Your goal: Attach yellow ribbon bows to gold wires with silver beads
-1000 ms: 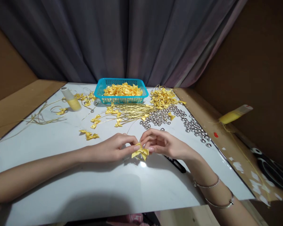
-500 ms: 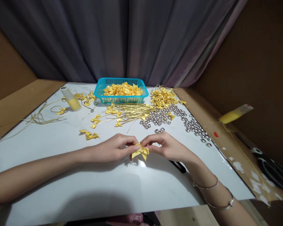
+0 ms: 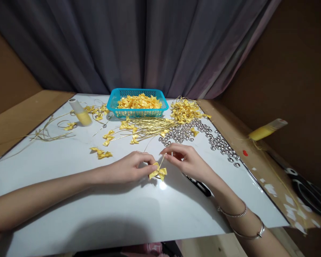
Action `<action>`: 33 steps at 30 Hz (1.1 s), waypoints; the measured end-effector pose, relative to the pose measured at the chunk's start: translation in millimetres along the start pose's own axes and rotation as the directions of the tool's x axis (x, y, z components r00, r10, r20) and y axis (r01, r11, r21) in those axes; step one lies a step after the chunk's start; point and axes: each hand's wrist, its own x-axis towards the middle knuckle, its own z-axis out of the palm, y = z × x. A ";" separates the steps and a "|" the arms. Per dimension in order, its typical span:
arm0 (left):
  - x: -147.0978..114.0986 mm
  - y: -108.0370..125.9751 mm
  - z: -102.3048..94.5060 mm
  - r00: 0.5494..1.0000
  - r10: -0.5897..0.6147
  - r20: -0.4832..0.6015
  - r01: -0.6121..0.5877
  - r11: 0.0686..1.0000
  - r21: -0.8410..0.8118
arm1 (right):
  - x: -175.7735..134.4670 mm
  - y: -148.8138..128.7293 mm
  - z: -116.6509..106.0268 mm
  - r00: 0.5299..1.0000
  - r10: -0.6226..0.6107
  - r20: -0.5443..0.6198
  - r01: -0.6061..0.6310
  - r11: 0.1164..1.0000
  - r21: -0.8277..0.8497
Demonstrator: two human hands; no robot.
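My left hand [image 3: 139, 167] pinches a yellow ribbon bow [image 3: 158, 172] by its left side, above the white tabletop. A thin pale cord [image 3: 162, 161] rises from the bow towards my right hand [image 3: 184, 157]. The thumb and forefinger of that hand are closed on the cord's upper end. Beneath the right wrist lies a black-handled tool [image 3: 200, 186], partly covered by the hand. Just beyond my right fingers, silver beads [image 3: 178, 132] lie in a loose heap. Loose yellow bows [image 3: 101, 153] rest left of my left hand.
A blue basket [image 3: 137, 111] of yellow bows stands at the back. Before it lie gold cords [image 3: 152, 127]. Finished-looking corded bows [image 3: 186, 110] are piled to its right. A spool of yellow thread [image 3: 81, 113] stands left; another spool [image 3: 267, 130] and black scissors [image 3: 307, 192] are at right.
My right hand has moved up and away from the bow, drawing the cord out between them. More of the black-handled tool now shows. My left hand still holds the bow in about the same place.
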 end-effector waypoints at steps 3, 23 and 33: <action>1.1 -2.7 3.6 0.999 -0.039 0.002 0.039 0.999 -0.037 | -0.1 1.3 2.4 0.989 0.146 -0.016 -0.143 0.982 0.125; 5.0 -40.3 44.8 0.941 0.060 -0.332 -0.120 0.980 -0.161 | -67.1 -34.7 43.7 0.824 0.448 -0.345 -0.088 0.705 0.704; 3.5 -39.6 46.7 0.928 0.060 -0.367 -0.136 0.973 -0.185 | -57.3 -30.0 85.3 0.865 0.448 -0.225 -0.268 0.792 0.549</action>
